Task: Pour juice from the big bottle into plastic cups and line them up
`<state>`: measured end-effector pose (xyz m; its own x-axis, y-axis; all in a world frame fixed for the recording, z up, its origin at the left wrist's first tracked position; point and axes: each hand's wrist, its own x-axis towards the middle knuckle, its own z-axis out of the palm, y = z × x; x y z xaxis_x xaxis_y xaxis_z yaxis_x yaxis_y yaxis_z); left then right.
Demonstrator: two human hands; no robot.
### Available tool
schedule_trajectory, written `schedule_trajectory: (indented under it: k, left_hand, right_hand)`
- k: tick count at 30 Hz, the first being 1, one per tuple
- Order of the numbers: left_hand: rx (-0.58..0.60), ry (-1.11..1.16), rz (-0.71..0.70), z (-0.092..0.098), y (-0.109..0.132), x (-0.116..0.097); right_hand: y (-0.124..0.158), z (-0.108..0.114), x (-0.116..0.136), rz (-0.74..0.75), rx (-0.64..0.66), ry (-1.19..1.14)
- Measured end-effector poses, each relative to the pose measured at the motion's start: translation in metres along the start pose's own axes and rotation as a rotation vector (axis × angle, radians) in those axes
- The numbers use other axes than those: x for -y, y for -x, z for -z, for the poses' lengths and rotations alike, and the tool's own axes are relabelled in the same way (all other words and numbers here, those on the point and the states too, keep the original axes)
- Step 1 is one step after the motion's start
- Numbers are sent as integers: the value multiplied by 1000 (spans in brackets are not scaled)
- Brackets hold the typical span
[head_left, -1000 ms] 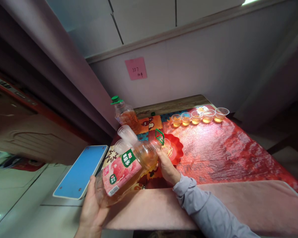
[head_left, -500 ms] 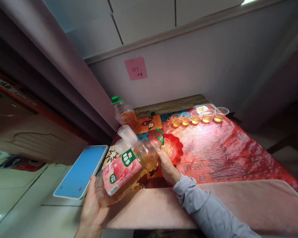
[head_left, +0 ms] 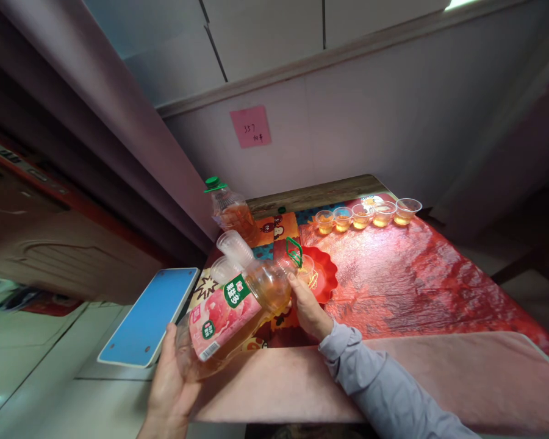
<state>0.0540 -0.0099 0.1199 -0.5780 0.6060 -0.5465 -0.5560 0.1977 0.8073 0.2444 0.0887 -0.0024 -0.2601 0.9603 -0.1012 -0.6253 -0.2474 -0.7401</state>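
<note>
A large clear juice bottle with a pink peach label is tilted, its neck pointing right and holding amber juice. My left hand cups its base, and my right hand grips it near the neck. The bottle's green handle ring stands out over a red scalloped tray. In that tray sits a clear plastic cup, partly hidden by the bottle neck. Whether juice is flowing cannot be made out. Behind the bottle are stacked clear cups.
Several cups of amber juice line the table's back right. A second bottle with a green cap stands at the back left. A green cap lies near the back edge. A blue stool is left of the table.
Almost nothing differs. The bottle and both hands keep the same tilted position over the tray.
</note>
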Motion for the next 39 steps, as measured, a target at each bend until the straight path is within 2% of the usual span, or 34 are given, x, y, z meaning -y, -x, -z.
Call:
schedule_trajectory:
  k: [6,28,39]
  left_hand:
    - [36,77,11,3,-2,1]
    - [12,-53,-41,3,-1,1]
    - [29,8,-25,7,-3,3]
  right_hand:
    - [1,-1,2,-30,-6,-12]
    - [2,-2,3,-25,8,27]
    - [0,-1,2,-40,-7,-1]
